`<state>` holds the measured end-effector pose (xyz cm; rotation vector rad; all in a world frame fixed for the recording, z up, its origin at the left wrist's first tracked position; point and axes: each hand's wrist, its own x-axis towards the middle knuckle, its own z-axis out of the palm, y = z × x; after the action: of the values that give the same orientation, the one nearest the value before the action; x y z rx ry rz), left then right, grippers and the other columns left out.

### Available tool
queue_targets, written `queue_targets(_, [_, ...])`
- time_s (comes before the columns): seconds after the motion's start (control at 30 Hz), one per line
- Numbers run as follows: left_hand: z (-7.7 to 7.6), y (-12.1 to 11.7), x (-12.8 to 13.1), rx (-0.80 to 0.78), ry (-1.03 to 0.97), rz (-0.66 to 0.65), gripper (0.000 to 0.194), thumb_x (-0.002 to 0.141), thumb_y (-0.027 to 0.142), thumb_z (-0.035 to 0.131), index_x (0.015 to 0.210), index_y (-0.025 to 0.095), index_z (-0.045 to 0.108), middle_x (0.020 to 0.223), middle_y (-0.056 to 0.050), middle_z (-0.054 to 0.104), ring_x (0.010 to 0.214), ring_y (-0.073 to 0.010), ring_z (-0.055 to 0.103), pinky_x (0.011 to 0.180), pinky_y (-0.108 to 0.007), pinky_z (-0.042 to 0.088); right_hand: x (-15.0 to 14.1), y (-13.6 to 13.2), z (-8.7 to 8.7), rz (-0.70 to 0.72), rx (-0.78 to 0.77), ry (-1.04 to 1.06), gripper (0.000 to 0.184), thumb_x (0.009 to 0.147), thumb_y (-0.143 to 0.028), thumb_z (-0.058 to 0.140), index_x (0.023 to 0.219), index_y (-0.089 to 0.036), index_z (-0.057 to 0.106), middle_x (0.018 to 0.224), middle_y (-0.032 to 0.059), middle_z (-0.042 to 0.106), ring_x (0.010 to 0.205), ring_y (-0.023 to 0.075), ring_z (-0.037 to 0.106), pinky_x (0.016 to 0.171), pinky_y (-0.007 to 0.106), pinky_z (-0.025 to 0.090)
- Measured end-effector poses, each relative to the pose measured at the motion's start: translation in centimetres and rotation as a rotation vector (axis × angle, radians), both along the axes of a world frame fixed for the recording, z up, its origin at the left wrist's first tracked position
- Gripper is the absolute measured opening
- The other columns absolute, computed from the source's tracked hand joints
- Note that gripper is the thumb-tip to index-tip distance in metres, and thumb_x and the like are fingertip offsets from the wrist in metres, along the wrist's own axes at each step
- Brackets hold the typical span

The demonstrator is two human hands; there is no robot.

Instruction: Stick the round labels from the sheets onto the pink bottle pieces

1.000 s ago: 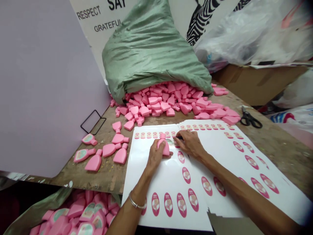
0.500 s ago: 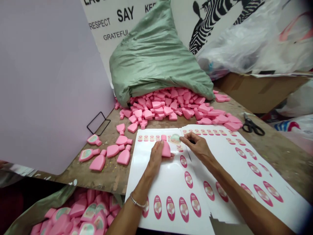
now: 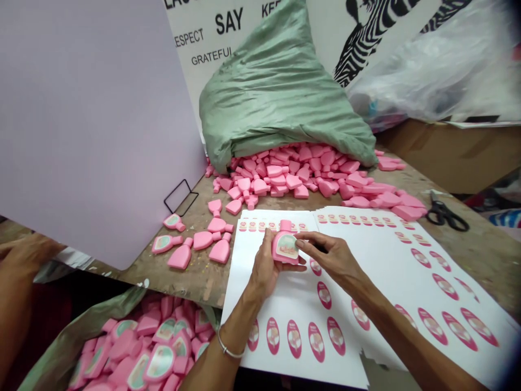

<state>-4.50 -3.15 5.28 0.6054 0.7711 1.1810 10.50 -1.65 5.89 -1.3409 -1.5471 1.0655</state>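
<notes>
My left hand (image 3: 265,267) is closed around a small pink plastic bottle (image 3: 285,230), held upright above the sticker sheets. On the bottle's front face lies a pale green label sticker (image 3: 287,246). The fingertips of my right hand (image 3: 331,254) pinch the right edge of that sticker. Underneath both hands is a white sticker sheet (image 3: 277,296) printed with pink oval and small labels. A second sheet (image 3: 376,271) lies to its right. Several loose pink bottles (image 3: 220,251) are on the table at left, at least two of them bearing labels.
A green sack (image 3: 280,98) spills a heap of pink bottles (image 3: 293,182) at the back. Black scissors (image 3: 445,214) lie at right. Below the table's front edge, another sack (image 3: 52,358) holds labelled bottles (image 3: 158,361). Another person's hand (image 3: 30,252) is at far left, near a pale board (image 3: 89,119).
The sticker has moved from beside the bottle onto its front face, with my right hand on its edge. Another person's hand has come into view at left. The view has shifted slightly.
</notes>
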Motion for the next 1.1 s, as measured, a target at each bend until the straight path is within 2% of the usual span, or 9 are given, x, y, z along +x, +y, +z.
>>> queue_targets(0.4, [-0.59, 0.25, -0.23, -0.004, -0.004, -0.004, 0.058, 0.087, 0.060, 0.037, 0.104, 0.011, 0.063, 0.087, -0.011, 0.069, 0.074, -0.0212, 0.068, 0.069, -0.037, 0.058, -0.30, -0.04, 0.13, 0.006, 0.028, -0.013, 0.040, 0.070, -0.053, 0.068, 0.089, -0.018, 0.072, 0.062, 0.0004, 0.054, 0.054, 0.0105, 0.041, 0.046, 0.024, 0.034])
queue_targets(0.7, [-0.63, 0.35, -0.36, -0.015, -0.020, -0.021, 0.053, 0.087, 0.057, 0.042, 0.098, 0.009, 0.062, 0.084, -0.011, 0.068, 0.076, -0.0227, 0.068, 0.070, -0.038, 0.058, -0.41, 0.24, -0.12, 0.002, 0.016, 0.004, 0.037, 0.069, -0.050, 0.070, 0.088, -0.018, 0.072, 0.066, 0.0008, 0.059, 0.056, 0.0111, 0.045, 0.049, 0.025, 0.035])
queue_targets(0.77, [-0.51, 0.23, -0.46, 0.026, -0.014, -0.030, 0.044, 0.085, 0.051, 0.049, 0.098, 0.010, 0.061, 0.085, -0.010, 0.067, 0.077, -0.0221, 0.067, 0.071, -0.038, 0.058, -0.40, 0.27, -0.15, 0.000, 0.024, -0.001, 0.037, 0.069, -0.050, 0.070, 0.088, -0.018, 0.072, 0.067, 0.0011, 0.061, 0.057, 0.0117, 0.047, 0.050, 0.025, 0.036])
queue_targets(0.87, [-0.32, 0.04, -0.59, 0.112, 0.026, -0.056, 0.027, 0.079, 0.033, 0.063, 0.098, 0.014, 0.057, 0.088, -0.007, 0.064, 0.077, -0.0202, 0.067, 0.070, -0.037, 0.058, -0.45, 0.22, -0.17, 0.003, 0.049, -0.019, 0.037, 0.070, -0.050, 0.069, 0.088, -0.019, 0.071, 0.067, 0.0013, 0.062, 0.057, 0.0125, 0.050, 0.051, 0.026, 0.038])
queue_targets(0.97, [-0.31, -0.07, -0.68, 0.149, 0.053, -0.084, 0.027, 0.073, 0.019, 0.064, 0.098, 0.015, 0.055, 0.087, -0.005, 0.062, 0.076, -0.0193, 0.066, 0.069, -0.036, 0.058, -0.48, 0.17, -0.20, 0.016, 0.071, -0.049, 0.037, 0.073, -0.052, 0.066, 0.090, -0.019, 0.070, 0.068, 0.0019, 0.064, 0.057, 0.0136, 0.053, 0.051, 0.026, 0.040])
queue_targets(1.03, [-0.39, -0.13, -0.76, 0.151, 0.056, -0.087, 0.029, 0.073, 0.018, 0.063, 0.100, 0.015, 0.054, 0.088, -0.005, 0.061, 0.077, -0.0193, 0.065, 0.070, -0.037, 0.058, -0.37, 0.20, -0.16, 0.016, 0.094, -0.102, 0.038, 0.075, -0.053, 0.063, 0.092, -0.020, 0.069, 0.069, 0.0028, 0.065, 0.059, 0.0152, 0.056, 0.054, 0.028, 0.043])
queue_targets(1.1, [-0.40, -0.22, -0.87, 0.144, 0.060, -0.091, 0.029, 0.074, 0.020, 0.063, 0.101, 0.015, 0.052, 0.089, -0.005, 0.061, 0.079, -0.0195, 0.065, 0.071, -0.037, 0.057, -0.15, 0.29, 0.00, -0.059, 0.170, -0.240, 0.041, 0.073, -0.055, 0.063, 0.096, -0.021, 0.069, 0.074, 0.0050, 0.067, 0.064, 0.0192, 0.060, 0.061, 0.033, 0.047])
